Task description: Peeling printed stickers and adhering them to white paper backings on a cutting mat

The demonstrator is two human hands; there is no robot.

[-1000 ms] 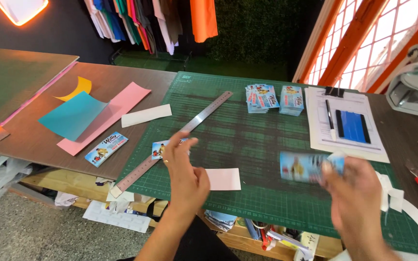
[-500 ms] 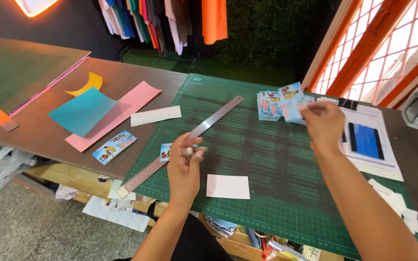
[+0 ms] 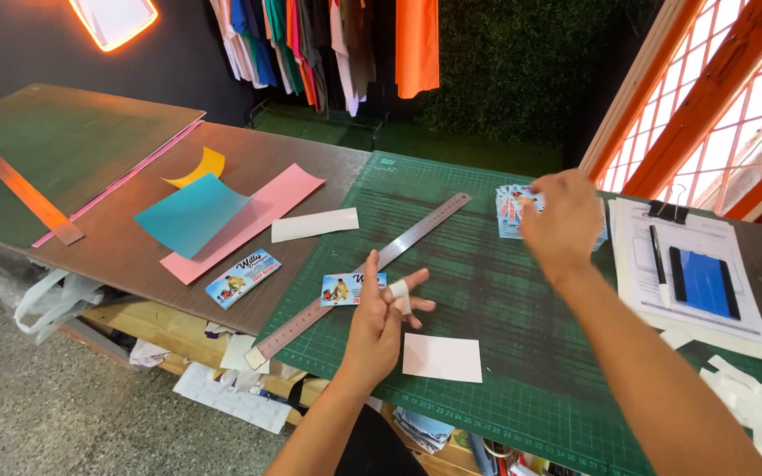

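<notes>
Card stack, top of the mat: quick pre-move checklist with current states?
1. Right hand at the card stack: ok, fingers on it.
2. Grip on a card: cannot tell, the hand hides the fingertips.
3. Left hand off the steel ruler: ok, open just beside it.
4. Loose card by the ruler flat on the green cutting mat: ok.
5. White blank card free of both hands: ok.
</notes>
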